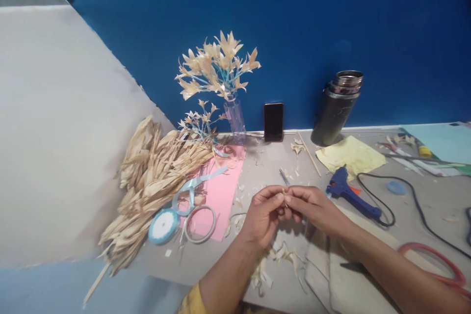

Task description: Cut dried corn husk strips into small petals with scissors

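Both hands meet over the middle of the table, fingertips together. My left hand is closed in a pinch, thumb against forefinger. My right hand pinches at the same spot. Between the fingertips shows a small pale piece of dried husk, mostly hidden by the fingers. Just beyond the fingers lies a thin metal-coloured pointed tool. Curled husk scraps are scattered below the hands. Right of my right hand a blue glue gun lies on its side.
Dried corn husks are heaped at left, beside a ribbon spool, a tape roll and pink paper. Husk flowers, a phone and a flask stand along the wall. Red-handled scissors lie under my right forearm.
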Demonstrator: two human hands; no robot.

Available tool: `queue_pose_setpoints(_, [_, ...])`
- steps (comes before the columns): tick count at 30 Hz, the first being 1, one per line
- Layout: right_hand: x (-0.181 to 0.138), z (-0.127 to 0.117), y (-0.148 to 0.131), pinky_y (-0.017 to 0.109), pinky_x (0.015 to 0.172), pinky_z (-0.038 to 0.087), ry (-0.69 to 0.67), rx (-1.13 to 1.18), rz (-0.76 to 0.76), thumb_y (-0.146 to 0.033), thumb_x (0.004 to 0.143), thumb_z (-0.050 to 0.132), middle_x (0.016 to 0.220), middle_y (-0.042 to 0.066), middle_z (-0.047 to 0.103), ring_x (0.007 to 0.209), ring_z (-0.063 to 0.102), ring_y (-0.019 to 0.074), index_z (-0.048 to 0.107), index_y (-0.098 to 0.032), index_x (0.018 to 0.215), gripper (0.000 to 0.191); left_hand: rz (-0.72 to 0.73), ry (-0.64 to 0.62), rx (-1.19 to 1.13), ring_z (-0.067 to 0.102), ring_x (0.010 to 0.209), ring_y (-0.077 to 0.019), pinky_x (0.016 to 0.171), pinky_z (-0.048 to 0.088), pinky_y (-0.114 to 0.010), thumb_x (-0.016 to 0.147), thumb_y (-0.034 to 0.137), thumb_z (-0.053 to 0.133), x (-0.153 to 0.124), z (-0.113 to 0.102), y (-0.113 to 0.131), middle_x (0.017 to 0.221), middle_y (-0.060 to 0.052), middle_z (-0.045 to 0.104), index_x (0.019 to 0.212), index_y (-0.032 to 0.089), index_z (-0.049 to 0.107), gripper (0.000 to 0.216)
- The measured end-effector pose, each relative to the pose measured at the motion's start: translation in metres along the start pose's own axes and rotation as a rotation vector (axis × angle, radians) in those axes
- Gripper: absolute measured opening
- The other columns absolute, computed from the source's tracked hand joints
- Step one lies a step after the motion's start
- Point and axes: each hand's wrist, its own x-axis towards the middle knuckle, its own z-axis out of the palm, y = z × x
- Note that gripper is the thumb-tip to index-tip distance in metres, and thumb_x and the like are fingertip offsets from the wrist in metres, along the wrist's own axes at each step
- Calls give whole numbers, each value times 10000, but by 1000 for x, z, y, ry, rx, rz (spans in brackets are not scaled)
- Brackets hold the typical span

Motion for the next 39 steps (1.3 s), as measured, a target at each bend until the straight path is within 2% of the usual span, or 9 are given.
queue_pose_setpoints(5, [-1,-1,0,249,573,456,3,-146,11,-445,939,491,667,11,669,595,594,149,636,-188,724,365,20,10,33,539,490,-91,532,369,-214,663,301,815,-1,0,1,580,19,599,745,151,647,240])
queue_pose_setpoints(9, [0,-7,1,297,702,475,276,-468,-128,-311,889,535,836,39,711,756,642,200,678,-202,870,181,160,133,258,483,549,-76,562,367,-205,687,297,792,-2,1,5,605,27,569,727,151,659,201])
queue_pose_setpoints(11, [1,-10,2,310,757,476,330,-536,-209,-285,888,535,929,58,719,835,651,215,696,-207,939,186,179,153,374,495,563,-93,573,385,-218,719,292,752,-3,3,7,602,12,588,723,151,667,164])
queue_pose_setpoints(18, [-1,-10,7,285,663,450,243,-615,-291,-268,914,563,772,34,712,734,648,196,729,-221,855,182,180,182,608,494,552,-113,581,388,-241,721,216,675,-5,5,8,566,13,584,677,154,666,77])
queue_pose_setpoints(24, [-2,-9,9,289,645,408,249,-756,-265,-278,909,555,751,25,705,709,630,198,690,-220,809,177,295,210,808,496,609,-129,606,382,-247,764,186,604,-5,4,5,635,13,590,689,174,627,79])
queue_pose_setpoints(27, [-1,-7,7,286,616,396,261,-673,-185,-303,885,555,697,14,685,653,601,190,672,-219,770,184,426,251,886,506,657,-137,638,392,-255,774,158,584,-8,5,5,700,5,579,709,182,605,73])
queue_pose_setpoints(32, [3,-3,4,256,507,352,459,-233,10,-432,839,586,557,-21,576,508,489,143,661,-197,732,269,678,296,792,490,662,-148,635,389,-268,863,251,569,-16,5,5,690,-1,521,685,190,590,190])
queue_pose_setpoints(35, [4,0,2,244,485,331,537,-82,29,-480,809,628,518,-38,520,480,439,122,671,-183,724,312,568,205,732,553,716,-175,698,424,-290,896,318,567,-14,5,2,713,-42,608,760,181,719,246])
queue_pose_setpoints(39, [2,6,1,243,489,357,548,-49,-13,-469,804,641,522,-35,530,488,448,126,683,-183,732,297,307,100,506,614,899,-214,757,456,-297,840,404,679,-6,9,-7,1087,-110,706,1150,212,731,368])
